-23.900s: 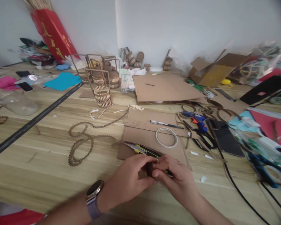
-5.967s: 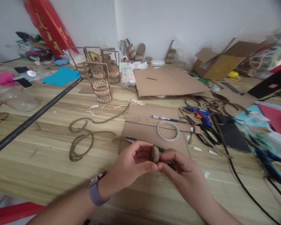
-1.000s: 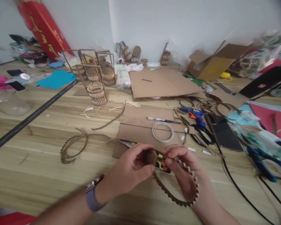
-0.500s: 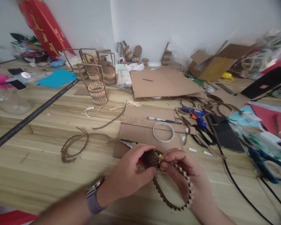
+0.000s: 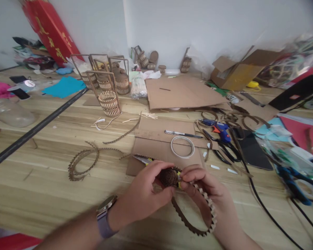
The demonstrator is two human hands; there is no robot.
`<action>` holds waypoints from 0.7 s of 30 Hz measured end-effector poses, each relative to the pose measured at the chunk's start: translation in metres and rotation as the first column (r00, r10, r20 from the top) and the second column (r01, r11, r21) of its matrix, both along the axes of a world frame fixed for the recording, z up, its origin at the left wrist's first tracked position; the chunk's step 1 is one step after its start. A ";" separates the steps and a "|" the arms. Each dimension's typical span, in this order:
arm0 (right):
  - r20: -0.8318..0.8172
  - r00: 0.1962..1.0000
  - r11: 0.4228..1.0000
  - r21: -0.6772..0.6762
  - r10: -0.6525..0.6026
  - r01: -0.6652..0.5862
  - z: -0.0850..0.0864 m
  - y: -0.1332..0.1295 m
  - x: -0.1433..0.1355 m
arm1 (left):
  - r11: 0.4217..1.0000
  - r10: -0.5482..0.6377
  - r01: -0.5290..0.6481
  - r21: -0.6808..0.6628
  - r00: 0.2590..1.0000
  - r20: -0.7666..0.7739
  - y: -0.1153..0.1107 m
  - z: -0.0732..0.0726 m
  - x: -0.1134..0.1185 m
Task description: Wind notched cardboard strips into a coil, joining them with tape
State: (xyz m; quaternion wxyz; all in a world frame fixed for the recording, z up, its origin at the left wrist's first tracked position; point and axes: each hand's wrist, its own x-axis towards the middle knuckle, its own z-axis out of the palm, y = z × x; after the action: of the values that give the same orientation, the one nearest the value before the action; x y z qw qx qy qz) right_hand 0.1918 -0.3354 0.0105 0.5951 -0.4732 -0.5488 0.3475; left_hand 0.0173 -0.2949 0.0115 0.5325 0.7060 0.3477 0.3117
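My left hand (image 5: pixel 148 189) is closed around a small brown coil (image 5: pixel 169 177) of notched cardboard strip, thumb below and fingers above. Close on its right, my right hand (image 5: pixel 208 191) pinches the strip beside the coil. From there the notched cardboard strip (image 5: pixel 191 227) hangs in a wide loop under both hands. Partly hidden behind the hands lies a yellow-handled tool with a pale blade (image 5: pixel 141 159). Another length of notched strip (image 5: pixel 83 163) curls on the table to the left.
Small slatted baskets with tall handles (image 5: pixel 109 103) stand at the back left. On cardboard ahead lie a pen (image 5: pixel 183 133) and a tape ring (image 5: pixel 182 146). To the right are a blue glue gun (image 5: pixel 221 132), black scissors (image 5: pixel 228 151), a phone (image 5: pixel 253 149) and blue-handled pliers (image 5: pixel 293 184).
The hanging loop has shifted slightly down and right. My right fingers have moved a little away from the coil; my left hand holds nearly the same place.
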 end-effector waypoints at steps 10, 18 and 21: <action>-0.048 0.999 0.997 -0.077 0.016 -0.019 -0.002 0.001 0.002 | 1.000 0.001 -0.001 0.008 1.000 -0.015 0.000 0.000 0.000; -0.078 0.997 0.994 -0.099 0.026 -0.034 -0.004 0.002 0.001 | 1.000 -0.006 0.006 0.022 1.000 0.001 -0.001 0.000 0.000; -0.076 0.996 0.994 -0.100 0.041 -0.049 -0.005 0.001 0.001 | 1.000 0.000 0.001 0.024 1.000 -0.004 0.000 -0.001 0.000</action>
State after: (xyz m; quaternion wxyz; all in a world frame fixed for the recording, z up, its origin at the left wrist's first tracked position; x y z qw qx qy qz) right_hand 0.1933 -0.3341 0.0059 0.5821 -0.4773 -0.5185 0.4056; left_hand 0.0176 -0.2953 0.0110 0.5234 0.7130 0.3448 0.3144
